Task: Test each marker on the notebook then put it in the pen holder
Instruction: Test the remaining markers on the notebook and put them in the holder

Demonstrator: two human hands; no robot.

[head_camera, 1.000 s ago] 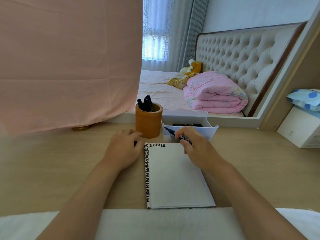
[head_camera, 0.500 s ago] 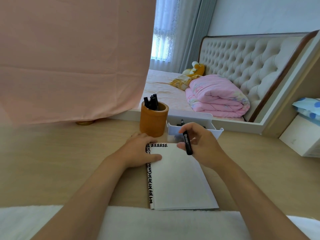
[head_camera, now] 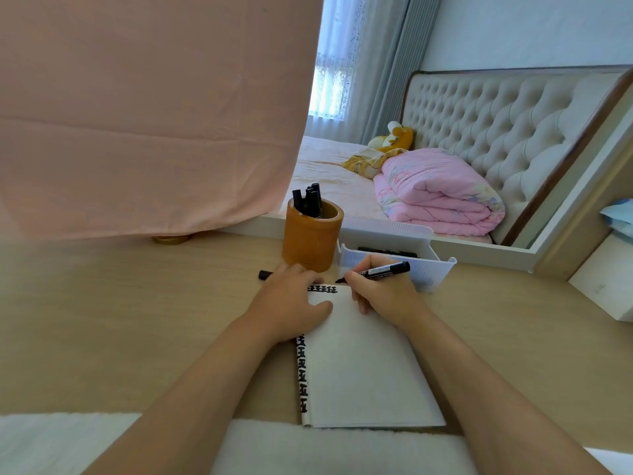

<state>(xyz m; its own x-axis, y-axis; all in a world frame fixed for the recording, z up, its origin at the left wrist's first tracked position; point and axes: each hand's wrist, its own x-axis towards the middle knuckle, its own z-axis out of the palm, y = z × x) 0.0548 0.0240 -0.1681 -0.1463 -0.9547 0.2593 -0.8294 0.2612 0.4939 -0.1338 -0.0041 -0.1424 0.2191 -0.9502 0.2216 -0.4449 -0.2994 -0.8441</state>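
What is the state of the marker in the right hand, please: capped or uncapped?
Uncapped: the marker in the right hand shows a bare pointed tip by the notebook.

Pale wooden desk (head_camera: pixel 137 320) bears the notebook (head_camera: pixel 359 371), pen holder (head_camera: pixel 310 241) and white plastic bin (head_camera: pixel 428 269)

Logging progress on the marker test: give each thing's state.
marker: uncapped, gripped by right hand, tip near notebook's top edge
notebook: flat on desk, left hand resting on it
pen holder: upright, holds stored markers
cap: pokes out beside left hand
white bin: spare marker inside
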